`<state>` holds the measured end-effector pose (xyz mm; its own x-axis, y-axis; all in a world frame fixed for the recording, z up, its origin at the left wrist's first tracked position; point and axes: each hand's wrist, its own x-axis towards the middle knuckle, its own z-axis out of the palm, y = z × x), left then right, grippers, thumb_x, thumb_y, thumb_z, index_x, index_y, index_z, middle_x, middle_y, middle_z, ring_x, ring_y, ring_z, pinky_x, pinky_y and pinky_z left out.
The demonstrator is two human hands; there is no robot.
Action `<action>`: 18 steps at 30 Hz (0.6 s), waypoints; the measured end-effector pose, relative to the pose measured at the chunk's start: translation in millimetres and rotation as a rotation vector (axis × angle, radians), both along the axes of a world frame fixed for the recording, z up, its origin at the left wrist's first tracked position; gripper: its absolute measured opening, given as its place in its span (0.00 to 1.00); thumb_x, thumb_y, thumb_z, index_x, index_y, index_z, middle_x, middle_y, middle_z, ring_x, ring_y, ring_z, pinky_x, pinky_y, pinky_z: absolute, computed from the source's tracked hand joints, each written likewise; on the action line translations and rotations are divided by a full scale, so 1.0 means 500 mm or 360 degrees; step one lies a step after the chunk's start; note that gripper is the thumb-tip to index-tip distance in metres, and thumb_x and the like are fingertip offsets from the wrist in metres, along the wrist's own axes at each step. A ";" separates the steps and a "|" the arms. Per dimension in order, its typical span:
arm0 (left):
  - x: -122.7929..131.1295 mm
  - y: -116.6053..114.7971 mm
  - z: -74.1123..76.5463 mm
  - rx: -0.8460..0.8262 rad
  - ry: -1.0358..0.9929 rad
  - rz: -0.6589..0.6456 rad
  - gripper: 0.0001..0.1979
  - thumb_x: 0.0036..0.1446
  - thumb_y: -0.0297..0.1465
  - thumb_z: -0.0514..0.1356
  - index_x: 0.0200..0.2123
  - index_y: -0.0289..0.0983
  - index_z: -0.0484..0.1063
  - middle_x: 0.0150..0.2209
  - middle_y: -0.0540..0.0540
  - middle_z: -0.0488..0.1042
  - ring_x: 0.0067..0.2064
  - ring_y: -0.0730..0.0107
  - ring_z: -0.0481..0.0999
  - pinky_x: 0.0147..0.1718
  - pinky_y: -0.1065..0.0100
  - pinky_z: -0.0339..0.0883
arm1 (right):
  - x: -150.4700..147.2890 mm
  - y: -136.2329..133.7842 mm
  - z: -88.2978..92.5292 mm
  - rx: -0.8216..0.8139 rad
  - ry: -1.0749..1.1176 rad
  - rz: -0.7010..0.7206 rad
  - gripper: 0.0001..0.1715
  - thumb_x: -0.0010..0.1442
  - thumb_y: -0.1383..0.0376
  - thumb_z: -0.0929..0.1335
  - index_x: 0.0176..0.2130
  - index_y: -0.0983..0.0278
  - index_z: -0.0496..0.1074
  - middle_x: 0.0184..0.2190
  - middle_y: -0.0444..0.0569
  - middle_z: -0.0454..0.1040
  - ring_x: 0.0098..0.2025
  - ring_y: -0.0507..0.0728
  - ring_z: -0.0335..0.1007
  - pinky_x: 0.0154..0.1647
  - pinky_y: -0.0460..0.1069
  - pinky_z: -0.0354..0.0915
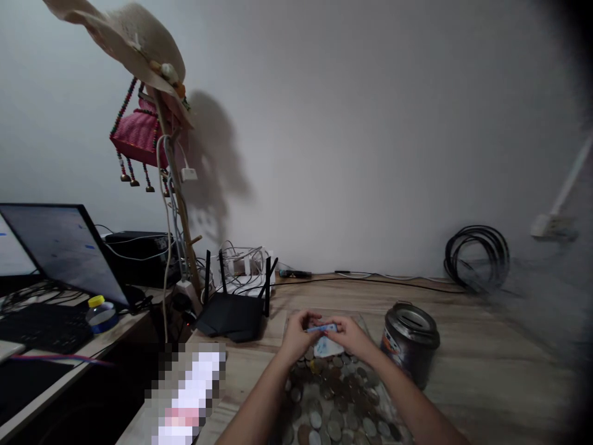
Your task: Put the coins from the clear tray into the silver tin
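Observation:
My left hand (299, 337) and my right hand (348, 335) meet above a heap of coins (333, 402) on the wooden table (482, 371). Both pinch a small blue and white strip (322, 328) held level between them, the left at one end and the right at the other. A white and blue scrap of paper (327, 347) lies on the coins just below the hands. A dark metal money tin (410, 341) with a slot in its lid stands to the right of my right hand.
A black router (234, 315) with upright antennas stands at the left of the table, with a power strip and cables behind it. A laptop (65, 253) and a small bottle (100, 313) sit on the desk to the left. A cable coil (477, 256) leans against the wall.

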<state>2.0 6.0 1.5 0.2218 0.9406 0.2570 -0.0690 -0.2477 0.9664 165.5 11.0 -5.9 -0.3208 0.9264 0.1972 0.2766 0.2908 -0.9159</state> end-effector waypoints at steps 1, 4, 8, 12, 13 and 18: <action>0.001 -0.001 0.000 0.0016 0.0046 0.0037 0.19 0.34 0.32 0.65 0.33 0.32 0.69 0.29 0.48 0.71 0.31 0.74 0.69 0.30 0.74 0.61 | 0.000 0.004 -0.006 0.0015 -0.0029 -0.0005 0.23 0.43 0.51 0.68 0.32 0.67 0.71 0.25 0.50 0.73 0.25 0.54 0.67 0.24 0.48 0.63; -0.002 -0.002 -0.002 -0.0243 0.0126 0.0015 0.19 0.41 0.45 0.59 0.29 0.33 0.69 0.23 0.50 0.69 0.26 0.75 0.67 0.25 0.74 0.61 | 0.005 0.007 -0.010 0.0178 0.0021 -0.0080 0.19 0.45 0.54 0.68 0.30 0.67 0.73 0.28 0.52 0.75 0.30 0.56 0.69 0.31 0.50 0.65; -0.008 -0.001 -0.004 -0.0581 0.0146 -0.0226 0.23 0.39 0.50 0.58 0.25 0.34 0.66 0.16 0.54 0.63 0.18 0.78 0.63 0.19 0.74 0.57 | 0.011 -0.002 -0.001 0.0328 0.0088 -0.0126 0.17 0.46 0.58 0.67 0.35 0.66 0.74 0.33 0.53 0.75 0.36 0.58 0.69 0.39 0.53 0.65; -0.007 -0.004 0.002 -0.0421 0.0144 -0.0094 0.24 0.30 0.48 0.63 0.24 0.35 0.64 0.18 0.55 0.65 0.17 0.78 0.63 0.18 0.73 0.57 | 0.006 -0.007 0.003 0.0102 0.0148 0.0029 0.28 0.45 0.59 0.67 0.47 0.66 0.68 0.34 0.50 0.74 0.27 0.53 0.68 0.25 0.48 0.66; -0.005 -0.006 0.004 -0.0401 0.0161 -0.0081 0.24 0.30 0.48 0.63 0.24 0.35 0.64 0.17 0.55 0.65 0.16 0.78 0.63 0.18 0.73 0.57 | 0.004 -0.007 0.004 0.0037 0.0122 0.0019 0.28 0.45 0.58 0.67 0.46 0.66 0.69 0.32 0.50 0.74 0.23 0.52 0.67 0.21 0.47 0.64; -0.003 -0.012 -0.001 -0.0638 0.0185 -0.0364 0.25 0.44 0.53 0.51 0.24 0.35 0.66 0.15 0.52 0.65 0.15 0.78 0.62 0.17 0.73 0.54 | 0.004 -0.008 0.009 0.0300 -0.0028 -0.0168 0.13 0.47 0.61 0.66 0.31 0.66 0.74 0.27 0.50 0.75 0.27 0.54 0.68 0.29 0.50 0.66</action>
